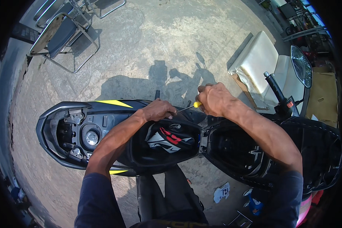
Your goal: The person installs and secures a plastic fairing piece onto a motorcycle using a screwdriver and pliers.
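Both my arms reach across a black scooter (102, 109) with yellow accents; its seat (311, 152) is swung up to the right. My right hand (217, 99) grips a screwdriver (197, 104) by its yellow handle, the thin shaft pointing left. At the shaft's far end is my left hand (159, 110), fingers bent together by the scooter's far side edge; whatever they pinch is hidden. Below them the storage compartment (140, 154) gapes, with a black, white and red folded item (171, 138) inside. Left of my left forearm is the round silver fuel cap (92, 138).
Folding metal chairs (60, 41) stand at the far left. A white cushioned seat (258, 60) is on the concrete floor at the far right, near the scooter's handlebar grip (274, 87) and mirror (301, 66). A small packet (221, 192) lies on the ground at the near right.
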The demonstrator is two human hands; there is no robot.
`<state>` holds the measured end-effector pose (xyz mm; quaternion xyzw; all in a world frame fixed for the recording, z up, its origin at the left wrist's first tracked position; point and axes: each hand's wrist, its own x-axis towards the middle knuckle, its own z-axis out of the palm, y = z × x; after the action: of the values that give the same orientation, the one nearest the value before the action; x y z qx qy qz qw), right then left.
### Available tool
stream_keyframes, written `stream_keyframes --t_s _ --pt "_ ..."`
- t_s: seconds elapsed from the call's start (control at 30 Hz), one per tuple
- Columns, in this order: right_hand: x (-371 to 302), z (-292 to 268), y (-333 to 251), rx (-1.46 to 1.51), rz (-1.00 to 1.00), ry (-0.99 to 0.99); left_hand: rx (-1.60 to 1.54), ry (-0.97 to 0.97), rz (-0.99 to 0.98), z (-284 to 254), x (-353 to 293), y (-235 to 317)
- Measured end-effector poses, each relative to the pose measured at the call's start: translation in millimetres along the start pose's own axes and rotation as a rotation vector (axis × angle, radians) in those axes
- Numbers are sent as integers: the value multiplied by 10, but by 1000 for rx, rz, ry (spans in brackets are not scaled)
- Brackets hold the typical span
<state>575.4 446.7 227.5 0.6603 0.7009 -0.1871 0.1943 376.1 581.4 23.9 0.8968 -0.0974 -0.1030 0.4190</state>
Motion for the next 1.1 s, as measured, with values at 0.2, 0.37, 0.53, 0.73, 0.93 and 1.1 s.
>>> stream_keyframes --t_s 0.2,0.37,0.53,0.73,0.93,1.1 --pt "-308 -60 89 728 636 389 605 -254 284 -122 202 166" --pt "-831 497 -962 1348 690 652 812 -370 474 -172 378 258" --pt "-1449 1107 -1860 1566 637 392 881 -538 321 -72 380 313" --pt "-1911 1423 -2008 1573 820 462 682 -546 -163 45 477 627" --pt "-1920 1363 -2001 1690 1007 387 368 -205 -692 107 1042 1788" --pt "-2204 1390 -2179 1744 1019 500 24 59 -883 210 474 1663"
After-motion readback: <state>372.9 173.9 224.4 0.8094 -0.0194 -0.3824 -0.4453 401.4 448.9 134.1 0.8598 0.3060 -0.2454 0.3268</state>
